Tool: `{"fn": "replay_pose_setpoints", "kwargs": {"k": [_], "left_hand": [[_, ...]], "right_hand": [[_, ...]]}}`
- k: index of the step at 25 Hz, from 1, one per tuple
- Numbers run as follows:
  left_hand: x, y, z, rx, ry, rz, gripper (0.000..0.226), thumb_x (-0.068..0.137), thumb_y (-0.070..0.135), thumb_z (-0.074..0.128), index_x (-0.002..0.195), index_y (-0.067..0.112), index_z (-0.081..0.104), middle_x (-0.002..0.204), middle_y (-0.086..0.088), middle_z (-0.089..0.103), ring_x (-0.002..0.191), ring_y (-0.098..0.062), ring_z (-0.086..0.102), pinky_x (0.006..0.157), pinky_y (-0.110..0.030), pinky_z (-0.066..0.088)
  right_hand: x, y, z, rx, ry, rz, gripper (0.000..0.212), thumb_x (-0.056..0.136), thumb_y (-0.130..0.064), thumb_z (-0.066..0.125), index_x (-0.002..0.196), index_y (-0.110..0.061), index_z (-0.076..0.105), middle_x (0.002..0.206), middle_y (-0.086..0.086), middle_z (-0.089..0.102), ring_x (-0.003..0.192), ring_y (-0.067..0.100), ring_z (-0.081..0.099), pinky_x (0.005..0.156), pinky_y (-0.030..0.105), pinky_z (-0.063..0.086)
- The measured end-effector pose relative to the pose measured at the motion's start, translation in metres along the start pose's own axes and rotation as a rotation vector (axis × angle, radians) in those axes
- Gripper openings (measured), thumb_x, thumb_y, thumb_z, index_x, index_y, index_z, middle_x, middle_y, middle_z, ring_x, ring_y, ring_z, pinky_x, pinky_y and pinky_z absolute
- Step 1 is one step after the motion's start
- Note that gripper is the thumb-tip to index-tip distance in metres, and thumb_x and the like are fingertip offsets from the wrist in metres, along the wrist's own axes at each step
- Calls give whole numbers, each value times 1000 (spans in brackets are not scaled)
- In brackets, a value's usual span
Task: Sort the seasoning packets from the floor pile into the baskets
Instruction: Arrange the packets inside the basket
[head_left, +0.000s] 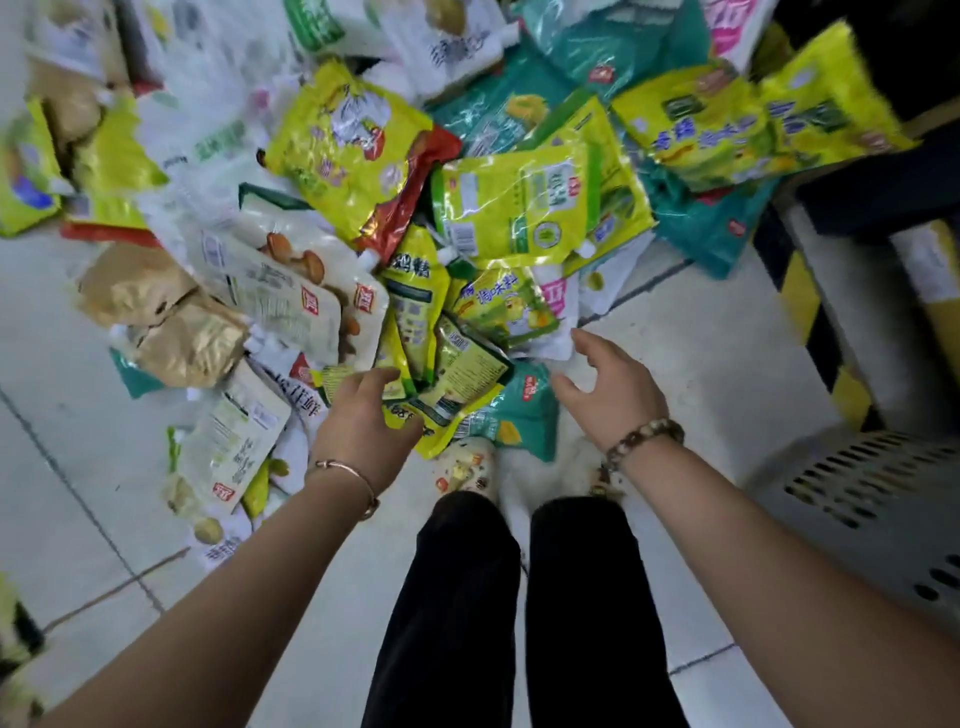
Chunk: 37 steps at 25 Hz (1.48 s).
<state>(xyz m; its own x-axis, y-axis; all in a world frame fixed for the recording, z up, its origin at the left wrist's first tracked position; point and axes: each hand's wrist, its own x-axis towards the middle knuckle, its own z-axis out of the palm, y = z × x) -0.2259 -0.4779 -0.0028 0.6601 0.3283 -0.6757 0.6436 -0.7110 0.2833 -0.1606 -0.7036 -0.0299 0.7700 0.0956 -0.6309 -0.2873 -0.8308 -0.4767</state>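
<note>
A big pile of seasoning packets (519, 208) covers the floor ahead: yellow, teal, white and tan pouches lying over each other. My left hand (363, 415) reaches into the near edge of the pile, its fingers curled down over a small yellow packet (415, 338) among a few overlapping ones. My right hand (608, 384) hovers just right of them with fingers spread, above a teal packet (519, 415) and holding nothing. The fingertips of my left hand are hidden behind the hand.
A grey perforated basket (872, 499) stands at the right beside my leg. Behind it is a yellow-and-black striped edge (810, 322). My feet (467, 467) stand at the pile's near edge. Pale floor tiles (67, 415) lie at the left.
</note>
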Motion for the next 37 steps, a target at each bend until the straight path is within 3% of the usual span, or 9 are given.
{"fn": "replay_pose_setpoints", "kwargs": {"k": [8, 12, 14, 17, 22, 26, 30, 33, 37], "left_hand": [[68, -26, 98, -468, 90, -255, 50, 83, 25, 69, 127, 10, 52, 125, -7, 55, 99, -13, 49, 85, -28, 40], [82, -34, 117, -518, 91, -273, 48, 85, 26, 66, 127, 10, 52, 120, -3, 57, 95, -10, 49, 82, -24, 39], [83, -36, 118, -512, 103, -268, 46, 84, 25, 66, 126, 10, 53, 113, -1, 57, 91, -9, 49, 80, -22, 38], [80, -39, 115, -513, 87, -261, 44, 85, 25, 65, 125, 11, 54, 104, 1, 56, 88, -10, 50, 80, -22, 39], [75, -38, 104, -467, 77, -238, 39, 86, 23, 65, 123, 12, 56, 110, 2, 57, 87, -6, 50, 74, -16, 37], [70, -34, 95, -484, 57, -165, 36, 85, 19, 65, 120, 12, 56, 114, -2, 58, 87, -9, 55, 78, -23, 45], [71, -31, 89, -414, -34, -88, 34, 85, 18, 66, 118, 17, 56, 111, -1, 57, 97, -18, 59, 84, -31, 48], [82, -33, 87, -351, -16, -112, 34, 86, 17, 64, 119, 17, 57, 118, -3, 59, 89, -13, 57, 75, -24, 42], [92, -40, 97, -370, 3, -143, 34, 85, 17, 63, 119, 17, 57, 116, -2, 60, 85, -12, 55, 73, -22, 41]], "right_hand": [[112, 8, 125, -83, -281, 124, 61, 83, -38, 64, 135, -14, 43, 132, 10, 53, 117, 29, 53, 93, 39, 46], [130, 7, 156, -74, -232, 129, 57, 75, -47, 71, 119, -15, 57, 118, 5, 62, 107, 25, 58, 81, 32, 45], [132, 9, 160, -82, -258, 69, 37, 74, -46, 73, 95, -17, 62, 96, 0, 65, 94, 24, 59, 70, 27, 44], [127, 18, 154, -19, -266, 16, 36, 79, -27, 72, 61, -19, 42, 63, -6, 45, 66, 15, 47, 60, 24, 32], [101, 22, 142, 117, -210, -27, 35, 77, -13, 72, 61, -23, 43, 65, -11, 49, 60, 0, 45, 56, 19, 36], [73, 30, 134, 197, -108, -44, 37, 77, -5, 70, 58, -28, 47, 65, -13, 56, 69, 13, 59, 71, 33, 52], [49, 45, 119, 510, -1, 103, 30, 75, -7, 73, 86, -28, 55, 77, -9, 66, 79, 6, 64, 87, 37, 52], [64, 37, 133, 249, -167, 114, 68, 73, -28, 77, 131, -20, 43, 130, 2, 53, 116, 16, 51, 98, 36, 42], [108, 11, 164, 74, -236, 178, 77, 71, -44, 76, 132, -17, 39, 133, 7, 51, 119, 28, 51, 97, 41, 45]]}}
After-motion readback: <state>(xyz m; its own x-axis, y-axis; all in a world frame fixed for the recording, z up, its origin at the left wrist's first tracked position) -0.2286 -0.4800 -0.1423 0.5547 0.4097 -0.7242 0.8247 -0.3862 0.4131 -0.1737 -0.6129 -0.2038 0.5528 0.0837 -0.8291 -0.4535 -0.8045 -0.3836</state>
